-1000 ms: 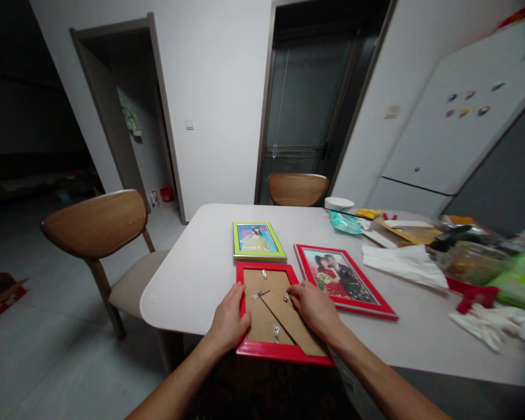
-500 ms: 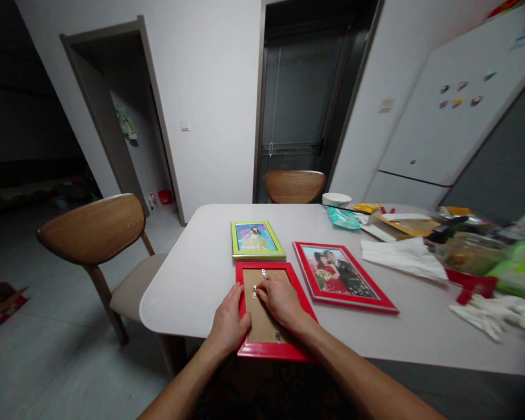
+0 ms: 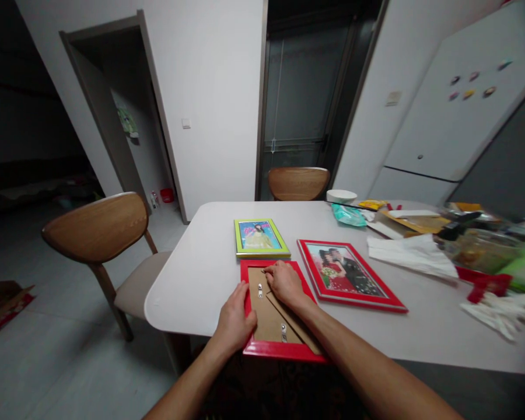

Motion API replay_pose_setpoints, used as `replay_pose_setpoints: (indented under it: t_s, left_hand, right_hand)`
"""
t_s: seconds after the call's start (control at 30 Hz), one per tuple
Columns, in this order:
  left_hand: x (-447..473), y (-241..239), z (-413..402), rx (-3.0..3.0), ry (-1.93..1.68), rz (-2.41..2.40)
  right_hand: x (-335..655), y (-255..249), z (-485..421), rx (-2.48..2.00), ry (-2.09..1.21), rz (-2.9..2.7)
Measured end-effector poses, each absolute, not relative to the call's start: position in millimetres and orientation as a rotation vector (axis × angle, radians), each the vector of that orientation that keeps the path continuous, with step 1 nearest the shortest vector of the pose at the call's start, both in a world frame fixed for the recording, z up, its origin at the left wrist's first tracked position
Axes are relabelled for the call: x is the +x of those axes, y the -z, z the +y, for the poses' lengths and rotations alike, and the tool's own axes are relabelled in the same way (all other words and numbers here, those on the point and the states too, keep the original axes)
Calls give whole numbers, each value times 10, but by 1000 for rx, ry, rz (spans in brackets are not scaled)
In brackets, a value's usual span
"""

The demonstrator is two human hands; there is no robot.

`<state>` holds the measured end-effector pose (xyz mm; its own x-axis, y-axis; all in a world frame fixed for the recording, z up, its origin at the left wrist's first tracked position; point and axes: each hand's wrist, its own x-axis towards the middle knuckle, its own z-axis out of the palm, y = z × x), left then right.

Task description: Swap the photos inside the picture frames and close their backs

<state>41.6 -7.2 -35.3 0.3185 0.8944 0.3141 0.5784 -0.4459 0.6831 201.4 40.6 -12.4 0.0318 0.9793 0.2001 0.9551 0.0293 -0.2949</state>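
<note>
A red picture frame (image 3: 275, 349) lies face down at the near edge of the white table (image 3: 192, 274), its brown backing board and metal clips showing. My left hand (image 3: 235, 317) lies flat on the frame's left side, fingers stretched over the rim. My right hand (image 3: 284, 282) rests on the upper part of the backing board, its fingers curled and pinched at a small clip near the top edge. A green-framed photo (image 3: 259, 238) lies just beyond it. A larger red-framed photo (image 3: 349, 277) lies face up to the right.
Tissue paper (image 3: 409, 255), a teal packet (image 3: 349, 215), a white bowl (image 3: 341, 195), cardboard, a glass jar (image 3: 476, 249) and white gloves (image 3: 505, 309) crowd the table's right side. Wooden chairs stand at the left (image 3: 97, 226) and far end (image 3: 298, 182). A fridge (image 3: 455, 116) stands at right.
My right hand has moved from the frame's right clip across to the left, then up to the clip at the top edge. The left hand has stayed on the frame's left side.
</note>
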Motion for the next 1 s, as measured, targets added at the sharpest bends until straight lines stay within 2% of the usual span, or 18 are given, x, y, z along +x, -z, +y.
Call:
replay_pose_setpoints:
  t_s: [0.13, 0.33, 0.6, 0.83, 1.0]
  left_hand:
    - [418, 342, -74, 2126, -951, 1313]
    - [425, 375, -83, 2089, -979, 1321]
    - [445, 341, -107, 2082, -967, 1335]
    - [442, 305, -112, 2029, -977, 1319]
    - [431, 265, -131, 1947, -1000, 1302]
  right_hand:
    - [2136, -43, 122, -1790, -183, -2083]
    - [2309, -186, -502, -1475, -554, -2361]
    - [2246, -11, -491, -1453, -397, -2293]
    - [2254, -25, -447, -1765, -274, -2096]
    - [2224, -6, -405, -1784, -275, -2012]
